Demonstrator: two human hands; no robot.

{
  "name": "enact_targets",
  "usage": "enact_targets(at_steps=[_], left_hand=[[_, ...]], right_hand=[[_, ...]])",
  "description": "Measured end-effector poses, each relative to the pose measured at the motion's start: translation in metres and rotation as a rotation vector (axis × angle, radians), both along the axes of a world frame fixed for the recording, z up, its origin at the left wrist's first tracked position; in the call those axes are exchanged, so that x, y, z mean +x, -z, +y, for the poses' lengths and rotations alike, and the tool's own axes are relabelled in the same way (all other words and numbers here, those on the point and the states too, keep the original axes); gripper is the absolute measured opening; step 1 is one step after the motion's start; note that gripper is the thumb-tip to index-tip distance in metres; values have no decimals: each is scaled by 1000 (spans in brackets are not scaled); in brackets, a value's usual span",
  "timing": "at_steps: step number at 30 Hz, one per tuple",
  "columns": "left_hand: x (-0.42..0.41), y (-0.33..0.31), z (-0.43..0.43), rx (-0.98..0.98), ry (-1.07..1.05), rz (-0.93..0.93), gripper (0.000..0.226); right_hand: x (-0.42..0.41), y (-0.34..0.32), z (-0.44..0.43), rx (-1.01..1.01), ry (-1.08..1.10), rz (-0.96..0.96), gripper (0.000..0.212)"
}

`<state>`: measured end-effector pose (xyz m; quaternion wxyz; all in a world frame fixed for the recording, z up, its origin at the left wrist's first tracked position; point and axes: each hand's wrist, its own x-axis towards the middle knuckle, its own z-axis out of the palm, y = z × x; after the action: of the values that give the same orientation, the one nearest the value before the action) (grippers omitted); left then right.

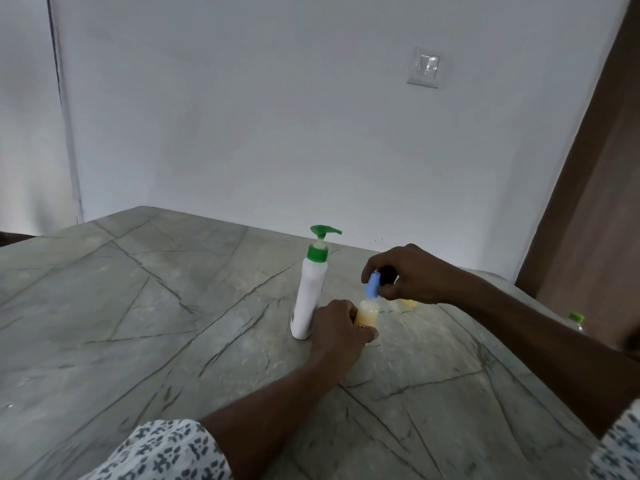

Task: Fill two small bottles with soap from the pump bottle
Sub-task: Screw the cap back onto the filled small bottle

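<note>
A white pump bottle (pixel 309 295) with a green pump head stands upright on the grey stone table (pixel 138 306). Just right of it my left hand (pixel 337 329) grips a small bottle (pixel 367 315) holding yellow soap, standing on the table. My right hand (pixel 410 275) pinches a blue cap (pixel 372 287) directly above that bottle's neck, touching or nearly touching it. A dark object shows inside the right palm, unclear what it is. Behind my right hand a second small bottle (pixel 409 303) with yellow soap is mostly hidden.
A wall runs close behind the table, with a light switch (pixel 426 69) on it. A brown door frame (pixel 588 188) stands at the right. A clear bottle with a green cap (pixel 576 321) peeks over my right forearm at the table's right edge.
</note>
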<state>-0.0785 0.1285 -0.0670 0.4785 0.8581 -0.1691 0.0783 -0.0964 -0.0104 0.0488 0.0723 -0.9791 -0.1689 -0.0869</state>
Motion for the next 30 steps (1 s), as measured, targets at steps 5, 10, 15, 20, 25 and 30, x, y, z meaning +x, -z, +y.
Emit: enact_targets(at_steps=[5, 10, 15, 20, 25, 30], left_hand=[[1, 1, 0, -13, 8, 21, 32], [1, 1, 0, -34, 5, 45, 34], [2, 1, -1, -48, 3, 68, 35], [1, 1, 0, -37, 3, 50, 35], [1, 2, 1, -31, 0, 26, 35], [2, 3, 0, -34, -11, 36, 38]], right_hand=[[4, -11, -3, 43, 15, 111, 21], [11, -13, -3, 18, 42, 189, 16], [14, -11, -3, 9, 58, 232, 9], [20, -6, -4, -80, 82, 221, 34], [14, -8, -6, -90, -33, 222, 26], [19, 2, -6, -55, 78, 183, 35]])
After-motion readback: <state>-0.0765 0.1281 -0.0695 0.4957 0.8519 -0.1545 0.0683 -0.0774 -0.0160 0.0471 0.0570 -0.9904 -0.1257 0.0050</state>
